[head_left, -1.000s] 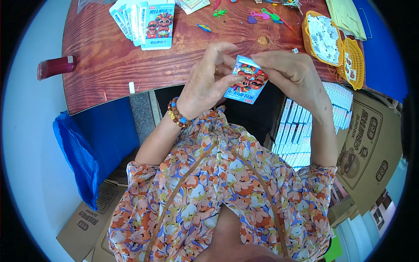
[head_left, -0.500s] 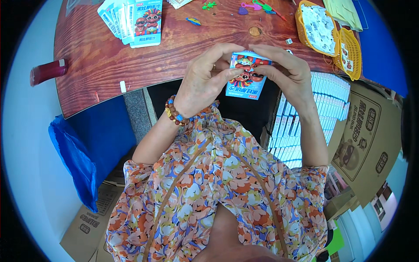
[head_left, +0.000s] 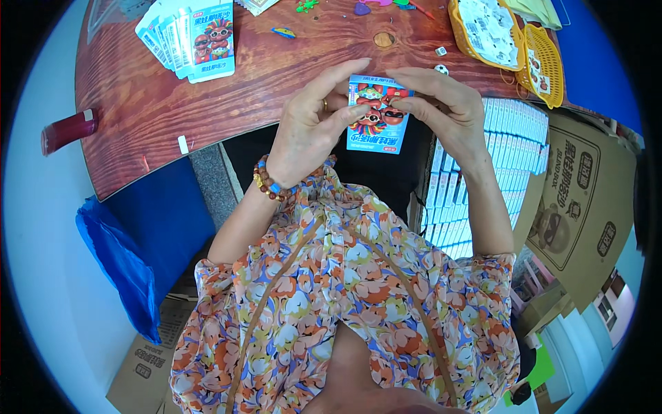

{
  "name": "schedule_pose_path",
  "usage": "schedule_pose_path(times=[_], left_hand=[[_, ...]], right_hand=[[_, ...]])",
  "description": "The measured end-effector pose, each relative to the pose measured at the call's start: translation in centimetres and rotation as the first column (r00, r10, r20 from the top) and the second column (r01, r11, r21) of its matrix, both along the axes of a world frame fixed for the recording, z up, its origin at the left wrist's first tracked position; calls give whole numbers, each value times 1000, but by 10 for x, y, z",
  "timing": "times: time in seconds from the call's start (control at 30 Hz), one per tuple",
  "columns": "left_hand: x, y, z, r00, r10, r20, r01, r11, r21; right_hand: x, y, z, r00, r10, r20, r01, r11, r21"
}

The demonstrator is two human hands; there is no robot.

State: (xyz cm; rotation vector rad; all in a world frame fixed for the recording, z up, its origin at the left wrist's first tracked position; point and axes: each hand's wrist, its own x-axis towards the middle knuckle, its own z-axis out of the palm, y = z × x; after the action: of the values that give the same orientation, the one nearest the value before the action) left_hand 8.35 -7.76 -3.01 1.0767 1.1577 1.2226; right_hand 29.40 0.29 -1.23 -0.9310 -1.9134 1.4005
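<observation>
A small blue box (head_left: pixel 374 139) with colourful cartoon figures on its front is held upright between my hands, above the table's near edge. My left hand (head_left: pixel 312 119) grips its left side, the thumb pressed on the printed front and the forefinger stretched past the top edge. From the other side, my right hand (head_left: pixel 445 110) pinches it with the thumb on the front and the forefinger along the top right. Fingers behind the box are hidden. Farther left on the table lies a fan of flat blue cartons (head_left: pixel 212 52) with matching print.
Yellow baskets (head_left: pixel 545 58) hold white packets and printed cards at the far right. A cardboard case of packed boxes (head_left: pixel 455 200) stands below my right forearm. A dark red bottle (head_left: pixel 69 131) lies at the table's left edge. Small plastic toys (head_left: pixel 283 32) are scattered across the back.
My left forefinger has lifted away from the box's top edge. The box and both hands sit slightly farther left in the picture, and the whole view has shifted a little.
</observation>
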Motion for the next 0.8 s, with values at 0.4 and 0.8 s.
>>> schedule_pose_path(times=[0.4,0.8], left_hand=[[-1,3,-4,998,-69,-11,69,998,6],[12,11,-3,899,-47,-435,163,958,235]], right_hand=[[23,-4,-7,965,19,-263,-103,945,-312],[21,-34,-3,997,-50,-58,34,967,-254]])
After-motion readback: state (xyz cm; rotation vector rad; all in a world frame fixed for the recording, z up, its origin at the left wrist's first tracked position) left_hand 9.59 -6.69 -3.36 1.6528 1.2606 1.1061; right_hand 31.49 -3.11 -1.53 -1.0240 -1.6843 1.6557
